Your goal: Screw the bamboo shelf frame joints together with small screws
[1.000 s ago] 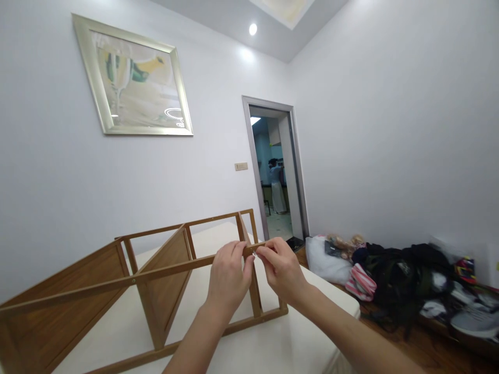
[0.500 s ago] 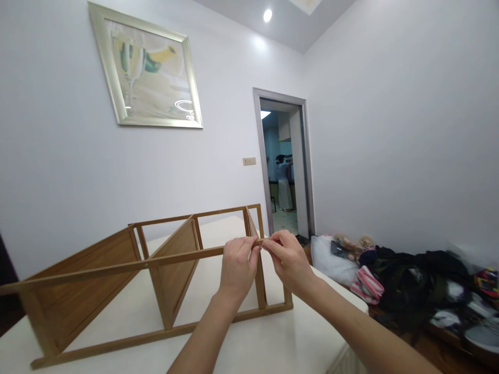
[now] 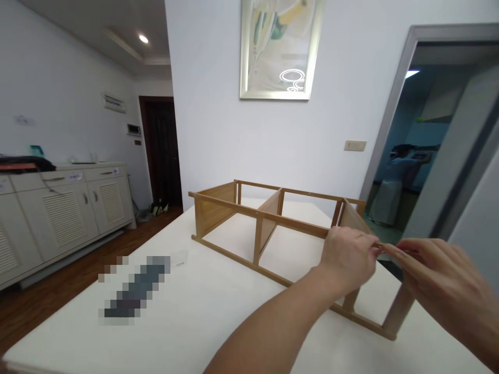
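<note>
A wooden shelf rack (image 3: pixel 268 213) with slatless panel shelves lies on its side on a white-topped table (image 3: pixel 218 311). At its near right end, my left hand (image 3: pixel 349 257) is closed round the upper rail, with the fingers bent over it. My right hand (image 3: pixel 448 275) is closed in a pinch at the end of that same rail, close to the left fingertips. Whatever small thing may lie between the right fingertips is hidden by the fingers.
A blurred-out dark object (image 3: pixel 138 288) lies on the table's left side, near a small clear packet (image 3: pixel 179 258). A white cabinet (image 3: pixel 105 195) stands at the left wall. Beyond the doorway (image 3: pixel 413 130) on the right, a person (image 3: pixel 392 182) stands in another room.
My view has swung left, so the rack and both hands sit further right in the picture. The cabinet and the table's left side have come into view. Both hands stay at the same rail end.
</note>
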`<action>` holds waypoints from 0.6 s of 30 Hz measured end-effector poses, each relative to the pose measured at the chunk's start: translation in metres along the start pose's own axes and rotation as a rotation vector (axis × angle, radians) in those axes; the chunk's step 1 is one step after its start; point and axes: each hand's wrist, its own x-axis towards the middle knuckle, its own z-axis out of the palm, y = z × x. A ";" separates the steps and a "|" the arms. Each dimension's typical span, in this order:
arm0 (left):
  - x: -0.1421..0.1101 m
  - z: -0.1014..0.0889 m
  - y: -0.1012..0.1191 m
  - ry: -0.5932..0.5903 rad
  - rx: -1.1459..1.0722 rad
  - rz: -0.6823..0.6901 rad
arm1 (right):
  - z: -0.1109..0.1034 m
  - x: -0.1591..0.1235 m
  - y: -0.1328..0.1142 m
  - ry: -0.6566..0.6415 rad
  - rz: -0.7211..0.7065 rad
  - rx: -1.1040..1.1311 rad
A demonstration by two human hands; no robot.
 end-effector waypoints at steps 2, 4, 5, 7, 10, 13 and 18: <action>0.000 -0.001 0.001 -0.011 -0.001 -0.006 | -0.002 0.002 0.003 -0.006 -0.039 0.021; 0.001 0.000 0.000 -0.013 -0.007 -0.007 | -0.004 0.004 0.008 -0.034 -0.080 0.046; 0.001 0.001 -0.001 -0.011 -0.010 -0.006 | -0.004 0.004 0.011 -0.048 -0.094 0.055; 0.002 0.002 -0.002 -0.006 -0.015 -0.004 | -0.005 0.005 0.016 -0.068 -0.117 0.064; 0.001 0.001 0.000 0.011 -0.033 -0.003 | -0.008 0.008 0.017 -0.097 -0.146 0.026; -0.001 0.000 0.004 0.034 -0.066 -0.009 | -0.016 0.016 0.011 -0.198 -0.088 -0.032; -0.003 0.003 0.003 0.062 -0.108 -0.007 | -0.023 0.028 0.006 -0.376 0.085 0.063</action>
